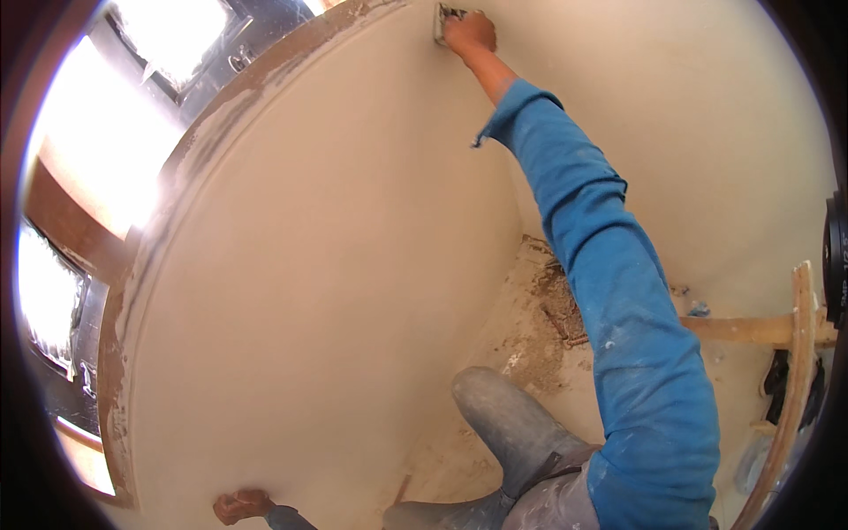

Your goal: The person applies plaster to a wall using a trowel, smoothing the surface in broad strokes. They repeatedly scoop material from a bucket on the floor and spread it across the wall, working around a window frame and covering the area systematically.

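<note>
Near the top, my right hand [471, 33] is closed round the grip of a plastering trowel [439, 24], whose plate lies against the smooth plastered wall [300, 265] close to the corner. My right arm, in a blue sleeve, stretches far up across the view. At the lower left, my left hand [243, 505] is curled up close to the same wall. Whether anything is inside its fingers is hidden.
Window openings with dark frames [71, 309] line the left, past a rough brown wall edge [124, 397]. Rubble [558, 296] lies on the floor by the corner. At the right stand a wooden bar [738, 329] and a curved wooden upright [799, 353]. My legs show below.
</note>
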Available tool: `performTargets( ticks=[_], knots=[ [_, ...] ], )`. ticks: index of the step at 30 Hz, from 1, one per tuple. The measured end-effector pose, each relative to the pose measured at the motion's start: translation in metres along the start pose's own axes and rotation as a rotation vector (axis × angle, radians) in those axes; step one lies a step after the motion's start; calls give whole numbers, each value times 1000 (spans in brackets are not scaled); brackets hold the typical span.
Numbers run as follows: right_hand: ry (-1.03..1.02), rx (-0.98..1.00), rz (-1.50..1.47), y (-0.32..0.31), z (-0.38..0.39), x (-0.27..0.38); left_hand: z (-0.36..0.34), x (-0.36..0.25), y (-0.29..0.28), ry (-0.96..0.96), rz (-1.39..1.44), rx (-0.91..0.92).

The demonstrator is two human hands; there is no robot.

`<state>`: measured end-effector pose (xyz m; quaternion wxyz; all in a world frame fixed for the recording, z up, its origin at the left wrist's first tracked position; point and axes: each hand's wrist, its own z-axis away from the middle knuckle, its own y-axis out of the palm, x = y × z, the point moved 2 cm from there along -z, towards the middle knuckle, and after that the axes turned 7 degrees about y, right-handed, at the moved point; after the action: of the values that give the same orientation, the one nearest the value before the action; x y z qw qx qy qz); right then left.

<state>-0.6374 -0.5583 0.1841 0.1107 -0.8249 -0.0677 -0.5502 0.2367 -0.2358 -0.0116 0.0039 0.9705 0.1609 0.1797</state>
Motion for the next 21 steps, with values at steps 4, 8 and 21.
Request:
performTargets(
  ticks=[4, 8, 21],
  knots=[
    [-154, 10, -89, -19, -13, 22, -7, -8, -4, 6, 6, -24],
    [-335, 60, -37, -19, -19, 33, -11, -11, -4, -3, 46, 0],
    [-846, 18, -81, 3, -52, 27, -7, -7, -3, 31, -32, -27]
  ],
)
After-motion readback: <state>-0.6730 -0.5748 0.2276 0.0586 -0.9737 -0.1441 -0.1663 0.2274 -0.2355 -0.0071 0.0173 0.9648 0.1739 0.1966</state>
